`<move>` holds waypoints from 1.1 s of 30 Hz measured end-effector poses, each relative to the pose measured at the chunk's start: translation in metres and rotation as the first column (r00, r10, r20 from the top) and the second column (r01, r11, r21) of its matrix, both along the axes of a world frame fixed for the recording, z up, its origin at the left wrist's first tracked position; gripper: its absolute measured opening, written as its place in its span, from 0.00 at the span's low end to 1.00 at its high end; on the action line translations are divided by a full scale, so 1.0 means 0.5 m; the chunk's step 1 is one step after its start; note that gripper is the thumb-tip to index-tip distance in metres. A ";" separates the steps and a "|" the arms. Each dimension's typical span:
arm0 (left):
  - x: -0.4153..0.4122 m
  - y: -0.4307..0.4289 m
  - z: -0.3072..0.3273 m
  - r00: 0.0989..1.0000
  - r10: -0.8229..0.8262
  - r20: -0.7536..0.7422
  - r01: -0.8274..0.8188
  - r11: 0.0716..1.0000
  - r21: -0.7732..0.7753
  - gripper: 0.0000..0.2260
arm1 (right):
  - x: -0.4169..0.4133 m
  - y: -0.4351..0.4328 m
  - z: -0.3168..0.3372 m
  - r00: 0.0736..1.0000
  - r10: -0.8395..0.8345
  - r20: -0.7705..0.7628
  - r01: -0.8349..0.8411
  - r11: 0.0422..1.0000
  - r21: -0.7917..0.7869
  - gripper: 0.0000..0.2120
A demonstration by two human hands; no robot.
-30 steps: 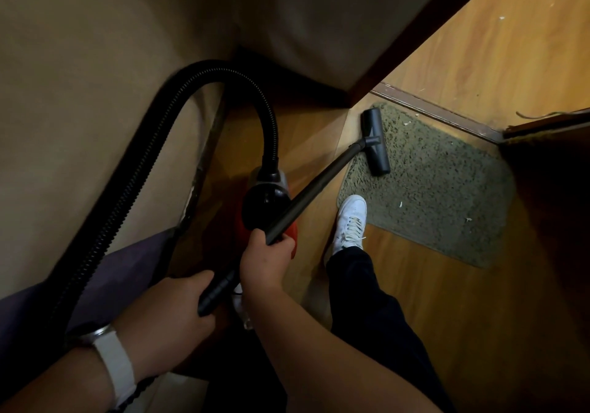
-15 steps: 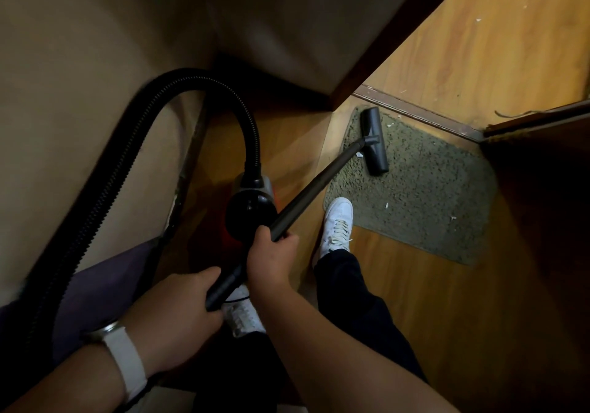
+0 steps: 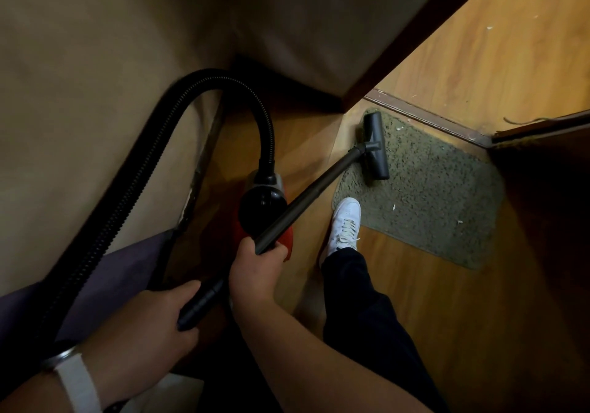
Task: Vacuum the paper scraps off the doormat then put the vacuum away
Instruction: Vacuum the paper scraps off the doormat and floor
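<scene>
Dim corner by a doorway.
Beige walls (image 3: 95, 61), warm wooden floor (image 3: 447, 316), dark door frame (image 3: 421, 29), metal threshold strip (image 3: 424, 117), brighter boards (image 3: 495, 45) beyond; purple fabric (image 3: 134, 272) low at left.

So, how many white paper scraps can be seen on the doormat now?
3: a scrap at the far edge of the doormat, a scrap near the white shoe, a scrap further right. More may hide under the floor nozzle.

You count: hands, 2 (left hand (image 3: 150, 326), right hand (image 3: 255, 273)). Vacuum body (image 3: 260, 203), 1. Hose (image 3: 267, 125), 1. Wand (image 3: 308, 200), 1. Floor head (image 3: 378, 153), 1. Doormat (image 3: 431, 185), 1. Paper scraps (image 3: 393, 207) on it, at least 3, lying between 1 and 6 o'clock of the floor head. White shoe (image 3: 346, 221), 1. Wristband (image 3: 79, 384), 1.
</scene>
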State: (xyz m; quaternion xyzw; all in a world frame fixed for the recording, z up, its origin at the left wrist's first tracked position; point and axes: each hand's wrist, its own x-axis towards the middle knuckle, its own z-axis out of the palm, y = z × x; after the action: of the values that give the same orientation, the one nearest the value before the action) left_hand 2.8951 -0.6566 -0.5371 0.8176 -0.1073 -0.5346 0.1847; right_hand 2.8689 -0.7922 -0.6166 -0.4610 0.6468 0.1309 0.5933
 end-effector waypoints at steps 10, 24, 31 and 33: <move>-0.004 0.006 -0.004 0.998 -0.056 -0.012 0.056 0.998 0.000 0.04 | -0.008 0.028 -0.011 0.998 -0.026 -0.057 0.028 0.999 0.019 0.12; 0.014 -0.063 -0.018 0.991 -0.129 0.027 0.128 0.990 0.051 0.07 | 0.002 -0.033 -0.033 0.999 -0.039 -0.033 0.038 0.999 -0.015 0.13; 0.023 -0.121 -0.030 0.989 -0.139 0.058 0.137 0.990 0.032 0.06 | 0.008 -0.095 -0.041 0.996 -0.083 -0.020 0.083 0.997 0.004 0.13; 0.026 -0.138 -0.031 0.983 -0.163 0.090 0.160 0.986 0.035 0.06 | 0.014 -0.109 -0.044 0.996 -0.085 -0.015 0.085 0.996 -0.014 0.14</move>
State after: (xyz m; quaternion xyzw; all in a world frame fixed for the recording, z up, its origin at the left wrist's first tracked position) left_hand 2.9081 -0.7256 -0.5528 0.8325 -0.1744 -0.5110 0.1245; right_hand 2.8759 -0.8466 -0.6386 -0.4360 0.6714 0.1050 0.5900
